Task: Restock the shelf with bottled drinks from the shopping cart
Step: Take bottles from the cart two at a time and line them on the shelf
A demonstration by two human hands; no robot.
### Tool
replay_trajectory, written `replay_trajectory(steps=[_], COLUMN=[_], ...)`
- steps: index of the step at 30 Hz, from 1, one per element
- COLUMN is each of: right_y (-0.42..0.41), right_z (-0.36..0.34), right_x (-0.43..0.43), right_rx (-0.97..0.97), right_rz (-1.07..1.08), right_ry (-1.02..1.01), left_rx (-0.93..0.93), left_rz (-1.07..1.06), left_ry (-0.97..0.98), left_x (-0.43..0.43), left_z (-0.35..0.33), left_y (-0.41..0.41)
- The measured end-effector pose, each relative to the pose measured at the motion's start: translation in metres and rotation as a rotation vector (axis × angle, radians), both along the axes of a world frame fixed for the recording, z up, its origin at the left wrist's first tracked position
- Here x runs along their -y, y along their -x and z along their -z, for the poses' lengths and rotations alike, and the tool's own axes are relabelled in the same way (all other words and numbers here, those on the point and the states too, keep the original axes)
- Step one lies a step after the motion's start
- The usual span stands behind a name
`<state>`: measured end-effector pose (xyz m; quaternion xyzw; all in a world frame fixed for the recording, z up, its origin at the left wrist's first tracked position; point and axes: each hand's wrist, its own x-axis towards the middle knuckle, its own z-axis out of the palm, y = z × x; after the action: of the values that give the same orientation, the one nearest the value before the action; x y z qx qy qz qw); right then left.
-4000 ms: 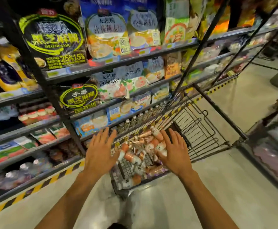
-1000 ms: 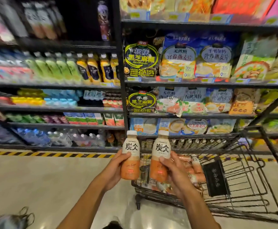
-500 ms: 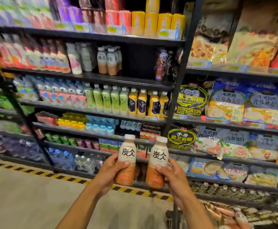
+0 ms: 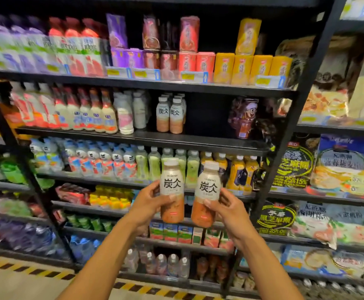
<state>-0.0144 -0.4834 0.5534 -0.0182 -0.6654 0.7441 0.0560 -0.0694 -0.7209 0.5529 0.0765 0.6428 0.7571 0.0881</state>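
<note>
My left hand [image 4: 148, 204] grips an upright bottle [image 4: 172, 187] with a white cap, cream label and brown drink in its lower half. My right hand [image 4: 228, 211] grips a matching bottle [image 4: 207, 191], tilted slightly right. Both are held up in front of the drinks shelving, close together without touching. Several bottles of the same drink [image 4: 169, 114] stand on the black shelf [image 4: 146, 137] above, with a dark gap to their right. The shopping cart is out of view.
Shelves of juice bottles [image 4: 90, 163], cartons and cans [image 4: 250, 68] fill the bay. A black upright post [image 4: 293, 109] separates it from bagged cereals [image 4: 339, 169] on the right. Yellow-black floor tape [image 4: 25, 269] runs along the shelf base.
My hands went from reaching into the cart to lifting one bottle each. My view has swung up and left from the cart to the drinks shelves, and the bottles have risen.
</note>
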Motion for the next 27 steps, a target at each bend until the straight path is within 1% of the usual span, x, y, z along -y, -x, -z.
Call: replay_trajectory(steps=[3,8,15,20,27], right_y=[0.048,0.141,0.257,0.318,0.363], right_z=[-0.008,-0.017,-0.041,-0.056,-0.041], right_x=[0.018,0.038,0.055,0.057,0.058], right_rx=[-0.038,-0.110,-0.205,-0.254,-0.269], right_rz=[-0.002,0.002,0.021,0.065,0.080], right_ry=[-0.035,-0.076,-0.113,-0.159,-0.235], left_rx=[-0.045,-0.130,-0.235,-0.312,-0.381], left_rz=[0.009,0.017,0.044,0.047,-0.018], left_ry=[-0.033,-0.025,0.047,0.089,0.178], left_x=[0.011,0.023,0.044,0.049,0.045], left_z=[-0.013,-0.031,-0.055,-0.061,-0.049], left_y=[0.046,0.132,0.254,0.319,0.367])
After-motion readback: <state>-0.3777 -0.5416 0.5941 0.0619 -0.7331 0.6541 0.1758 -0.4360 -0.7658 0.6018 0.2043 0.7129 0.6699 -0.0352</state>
